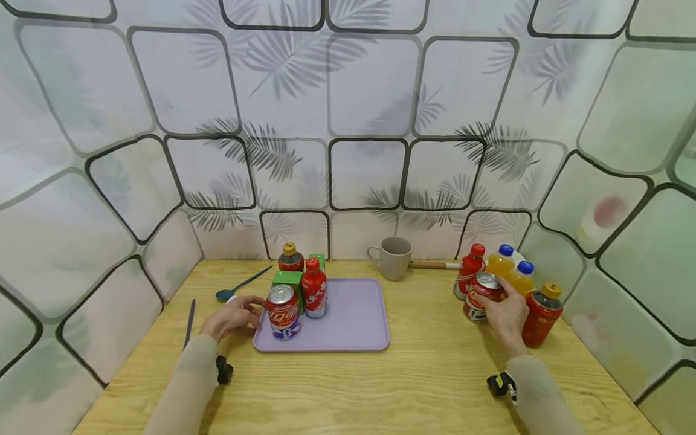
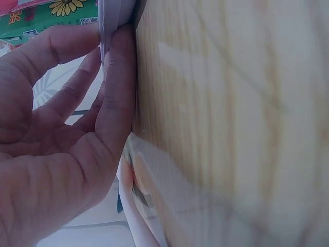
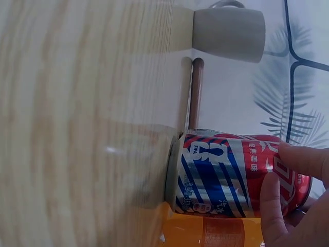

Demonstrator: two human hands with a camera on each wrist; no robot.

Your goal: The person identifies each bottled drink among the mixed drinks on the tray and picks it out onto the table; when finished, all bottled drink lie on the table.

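At the left end of a light purple tray (image 1: 353,320), my left hand (image 1: 234,317) pinches its edge (image 2: 114,20) between thumb and fingers. A red soda can (image 1: 283,314) stands on the tray near that hand, with a red bottle (image 1: 314,293) and green cartons (image 1: 290,278) around it. Over on the right, my right hand (image 1: 508,311) grips another red soda can (image 3: 221,175) around its upper part. That can is upright, its base close to the tabletop. Beside it are a red bottle (image 1: 466,278) and two orange juice bottles (image 1: 499,263).
A yellow-capped dark bottle (image 1: 544,315) stands right of my right hand, another (image 1: 290,262) behind the cartons. A grey mug (image 1: 396,260) and a wooden handle (image 1: 432,264) lie along the back. A blue spoon (image 1: 224,295) and a dark stick (image 1: 190,320) are left of the tray.
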